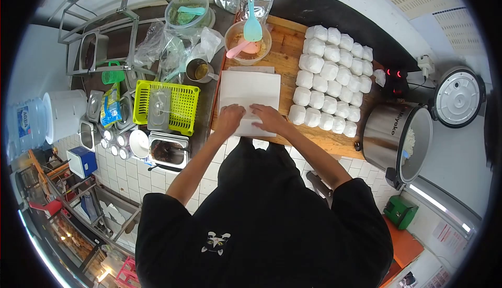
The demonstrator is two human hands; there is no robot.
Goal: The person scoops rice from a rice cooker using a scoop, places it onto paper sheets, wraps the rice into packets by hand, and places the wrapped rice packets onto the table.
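Note:
A stack of white paper sheets (250, 87) lies at the near left edge of the wooden table. My left hand (231, 118) rests on the left part of the paper, its fingers bent and touching the surface. On the right part is my right hand (269, 118), fingers spread over the sheet and thumb lower down. Neither hand visibly lifts anything. Just beyond the paper stands a clear tub (232, 38) of orange-brown food, with a turquoise rice paddle (252, 25) and a pink spoon (239, 48) on it.
Rows of white paper-wrapped parcels (329, 81) cover the wooden table's (285, 42) right side. Beyond them stands a large rice cooker (384, 131), its lid raised. To the left are a metal cup (200, 70), a lime-green basket (192, 107) and a steel pan (170, 149) of dark food.

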